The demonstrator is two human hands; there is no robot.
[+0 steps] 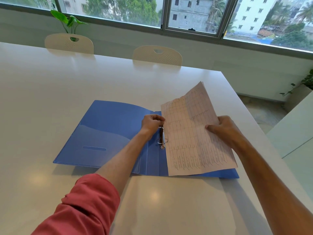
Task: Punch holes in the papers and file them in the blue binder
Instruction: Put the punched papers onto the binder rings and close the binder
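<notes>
Filing is the step in hand, by my reading: the blue binder (108, 131) lies open on the white table (50, 92); the left hand (151, 123) pinches at the ring mechanism (161, 138) just beneath its fingers; the right hand (223, 129) grips the papers (191, 133) by their outer edge, their inner edge lifted beside the rings. Next, the punched holes likely need lining up over the rings; whether those are open I cannot tell.

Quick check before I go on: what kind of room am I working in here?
Probably an office meeting room: a long white table, two matching white chairs tucked in opposite, and a wide window overlooking city buildings.

Blue binder (108, 131); white gridded papers (194, 138); white table (67, 85); red sleeve (81, 207).
</notes>
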